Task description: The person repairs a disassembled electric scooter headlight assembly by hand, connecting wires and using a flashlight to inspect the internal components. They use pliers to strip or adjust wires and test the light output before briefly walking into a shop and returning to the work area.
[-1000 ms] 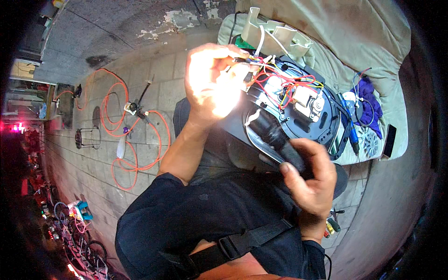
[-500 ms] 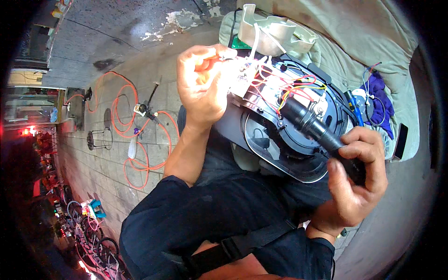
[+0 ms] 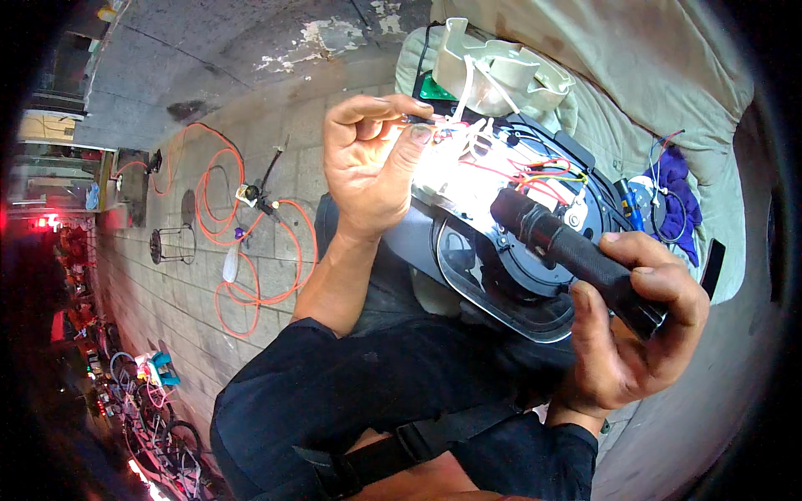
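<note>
My right hand is wrapped round a black flashlight. Its beam falls on the opened inside of a round black appliance, which rests across my lap. Red and yellow wires and white wires run over its lit part. At the upper left of the appliance, my left hand pinches a small dark piece beside the wires, its kind too small to make out. Glare washes out the parts just below those fingertips.
Behind the appliance are a cream plastic housing and a green circuit board on a grey-green cloth-covered seat. A blue-and-black tool, purple cloth and dark phone-like slab lie right. An orange hose coils on the paving.
The flashlight has tilted and its head has shifted slightly left, moving the bright patch onto the wires' base. My left fingers have shifted a little down and right, still pinching.
</note>
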Demonstrator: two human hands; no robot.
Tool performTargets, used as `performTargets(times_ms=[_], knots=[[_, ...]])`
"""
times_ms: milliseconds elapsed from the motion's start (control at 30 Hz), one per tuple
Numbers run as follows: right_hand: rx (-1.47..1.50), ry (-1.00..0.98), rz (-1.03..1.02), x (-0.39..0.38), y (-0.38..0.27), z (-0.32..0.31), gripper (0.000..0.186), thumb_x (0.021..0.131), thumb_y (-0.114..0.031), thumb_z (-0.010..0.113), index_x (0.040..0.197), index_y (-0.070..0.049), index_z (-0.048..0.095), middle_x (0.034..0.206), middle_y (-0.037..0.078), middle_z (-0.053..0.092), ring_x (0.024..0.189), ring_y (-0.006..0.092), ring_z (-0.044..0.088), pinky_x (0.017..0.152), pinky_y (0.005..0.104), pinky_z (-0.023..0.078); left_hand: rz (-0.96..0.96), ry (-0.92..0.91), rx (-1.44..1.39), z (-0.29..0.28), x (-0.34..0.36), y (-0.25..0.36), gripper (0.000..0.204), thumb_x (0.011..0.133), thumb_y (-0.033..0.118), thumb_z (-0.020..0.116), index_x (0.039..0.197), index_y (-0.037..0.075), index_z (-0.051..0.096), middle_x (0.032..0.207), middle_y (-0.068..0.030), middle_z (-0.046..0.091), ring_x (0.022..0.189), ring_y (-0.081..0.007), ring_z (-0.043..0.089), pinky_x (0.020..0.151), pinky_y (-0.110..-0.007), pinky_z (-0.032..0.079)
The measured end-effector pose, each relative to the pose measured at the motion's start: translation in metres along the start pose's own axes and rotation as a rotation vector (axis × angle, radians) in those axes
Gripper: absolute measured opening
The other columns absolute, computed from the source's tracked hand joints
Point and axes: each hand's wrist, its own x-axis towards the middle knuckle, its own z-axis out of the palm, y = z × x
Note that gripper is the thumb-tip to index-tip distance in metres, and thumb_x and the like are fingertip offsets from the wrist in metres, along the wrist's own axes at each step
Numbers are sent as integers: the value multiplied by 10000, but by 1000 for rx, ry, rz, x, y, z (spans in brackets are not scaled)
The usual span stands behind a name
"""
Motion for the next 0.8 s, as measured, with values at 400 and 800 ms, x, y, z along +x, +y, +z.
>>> performTargets(times_ms=[400, 800], knots=[[-31, -262, -164, 16, 7, -8, 469, 771, 16, 871, 1137, -63, 587, 1067, 222, 739, 986, 298, 723, 916, 406, 557, 45, -43, 65, 5, 1, 4, 471, 959, -108, 711, 1342, 65, 498, 1212, -191, 695, 1072, -280, 713, 971, -469, 625], [61, -260, -177, 14, 18, -18, 498, 774, 24, 861, 1164, -67, 565, 1081, 222, 726, 996, 282, 709, 914, 388, 555, -1, -32, -1, 26, 6, 19, 412, 990, -91, 684, 1317, 44, 472, 1197, -184, 687, 1121, -335, 742, 1019, -441, 597]])
